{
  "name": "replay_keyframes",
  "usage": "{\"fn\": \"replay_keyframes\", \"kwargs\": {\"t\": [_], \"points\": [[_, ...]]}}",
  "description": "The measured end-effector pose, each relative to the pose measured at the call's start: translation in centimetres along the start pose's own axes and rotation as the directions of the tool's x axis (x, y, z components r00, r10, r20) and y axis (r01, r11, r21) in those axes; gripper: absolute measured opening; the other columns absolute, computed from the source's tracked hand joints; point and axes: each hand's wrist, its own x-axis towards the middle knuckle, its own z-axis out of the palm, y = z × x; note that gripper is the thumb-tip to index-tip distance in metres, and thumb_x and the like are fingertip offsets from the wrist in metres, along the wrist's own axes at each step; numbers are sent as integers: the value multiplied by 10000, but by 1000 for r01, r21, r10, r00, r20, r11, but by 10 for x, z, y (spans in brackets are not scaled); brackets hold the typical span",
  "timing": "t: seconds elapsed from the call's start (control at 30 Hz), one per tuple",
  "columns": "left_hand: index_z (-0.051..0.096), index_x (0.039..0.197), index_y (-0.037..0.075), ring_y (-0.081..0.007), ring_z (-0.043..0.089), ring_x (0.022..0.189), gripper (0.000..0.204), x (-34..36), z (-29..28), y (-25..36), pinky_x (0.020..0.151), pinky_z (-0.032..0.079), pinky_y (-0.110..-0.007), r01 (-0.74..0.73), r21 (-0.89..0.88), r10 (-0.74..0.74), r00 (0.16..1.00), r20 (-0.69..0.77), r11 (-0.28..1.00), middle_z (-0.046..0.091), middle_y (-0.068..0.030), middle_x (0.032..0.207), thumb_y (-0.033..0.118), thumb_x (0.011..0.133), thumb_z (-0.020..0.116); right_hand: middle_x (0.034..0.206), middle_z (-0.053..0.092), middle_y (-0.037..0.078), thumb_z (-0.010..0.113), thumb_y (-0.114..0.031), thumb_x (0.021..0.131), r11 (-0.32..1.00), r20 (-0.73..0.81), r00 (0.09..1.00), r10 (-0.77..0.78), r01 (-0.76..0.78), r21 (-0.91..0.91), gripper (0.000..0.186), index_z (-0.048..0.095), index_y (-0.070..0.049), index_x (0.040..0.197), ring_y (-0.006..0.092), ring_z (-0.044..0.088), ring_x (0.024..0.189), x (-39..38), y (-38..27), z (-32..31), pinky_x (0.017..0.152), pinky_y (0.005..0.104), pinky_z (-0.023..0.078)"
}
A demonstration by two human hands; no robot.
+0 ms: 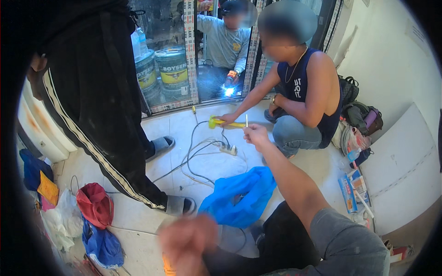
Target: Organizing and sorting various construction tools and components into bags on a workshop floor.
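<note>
A pale tile floor [140, 244] runs under everything, and a standing co-worker in black trousers [99, 92] with a light side stripe takes up the left. A glass door [190, 55] with a taped frame closes the far side, and a white panel [405, 156] leans at the wall on the right. A crouching co-worker [317, 87] in a dark sleeveless top faces the middle; beyond the door frame, another co-worker [232, 46] holds an orange tool [230, 77] above a bright blue-white glow [229, 92]. A blue bag [232, 209] lies open on the floor in front of the person. The person's left hand [188, 234] is near the bag, so blurred that one cannot tell whether it grips anything. A red bag [95, 205] lies farther left, and 2 pails [172, 76] stand behind the glass. The person's right hand [257, 136] is stretched forward, fingers pinching a thin white stick. The crouching co-worker grasps a yellow hammer [212, 122] just beyond, its handle reaching toward that right hand; whether they touch cannot be told. A power strip [228, 149] lies nearer the bag. Smallest is the stick [246, 120], upright above the right fingertips.
</note>
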Motion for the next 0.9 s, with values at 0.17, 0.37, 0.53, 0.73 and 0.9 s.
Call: {"fn": "replay_keyframes", "kwargs": {"t": [0.17,0.37,0.53,0.73,0.9], "points": [[517,1256,260,-126,440,367,420,25,111,58,380,371,-243,-528,-126,526,736,426,840,562,-59,624,223,868,674,740,596,31,681,-118,829,1000,38,999,-2,2,-8,139,614,-17,897,116,598,623,10,8,-1,509,248,481],[585,1154,292,-109,401,373,285,36,106,65,386,341,-245,-275,-165,320,785,530,947,519,-63,582,177,899,637,747,597,37,657,-106,833,999,44,999,24,-25,43,112,611,-25,896,124,598,632,15,14,0,522,253,484],[582,1158,268,-120,404,376,273,43,106,66,388,329,-246,-139,-217,249,724,643,966,516,-65,584,175,905,625,741,600,41,635,-101,841,998,20,999,28,-29,61,111,617,-22,917,120,597,608,13,12,0,489,252,477],[591,1162,259,-127,401,382,369,39,111,70,383,317,-247,-164,-87,183,764,619,983,515,-70,571,31,879,530,731,585,30,643,-98,830,999,22,999,31,-31,22,128,604,-38,936,123,588,619,8,8,-15,511,247,459],[587,1176,273,-121,396,381,450,24,92,60,382,316,-249,-174,-198,261,742,618,965,526,-75,576,-18,849,482,727,585,27,639,-94,828,999,1,999,33,-33,22,132,614,-33,942,126,592,621,13,11,-14,513,246,458]]}}
